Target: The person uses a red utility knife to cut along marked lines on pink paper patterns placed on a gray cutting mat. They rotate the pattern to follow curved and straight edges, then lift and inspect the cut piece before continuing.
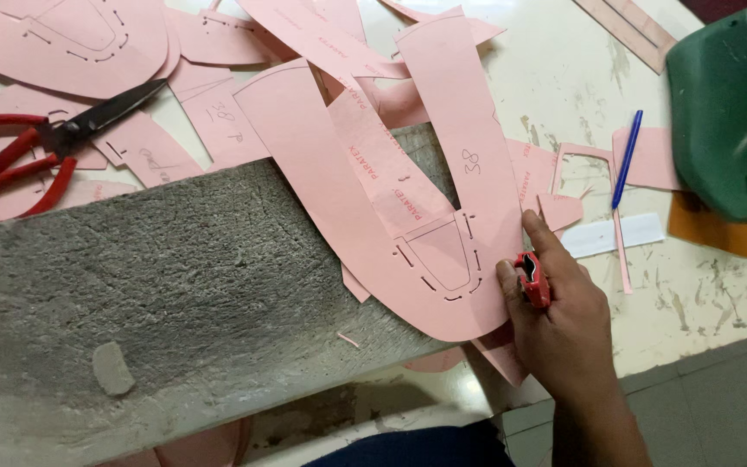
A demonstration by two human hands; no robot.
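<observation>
The right hand (555, 320) has its grip closed on a small red cutter (532, 278), at the edge of a pink V-shaped paper pattern (408, 207) lying across a grey felt board (175, 277). Red-handled scissors (36, 147), more pink pieces, a blue pen (626, 158) and a green shoe last (724, 112) crowd the tabletop (702, 294).

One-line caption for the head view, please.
Right hand holding a small red cutter at the edge of a pink V-shaped paper pattern on a grey cutting board; red-handled scissors nearby.
</observation>
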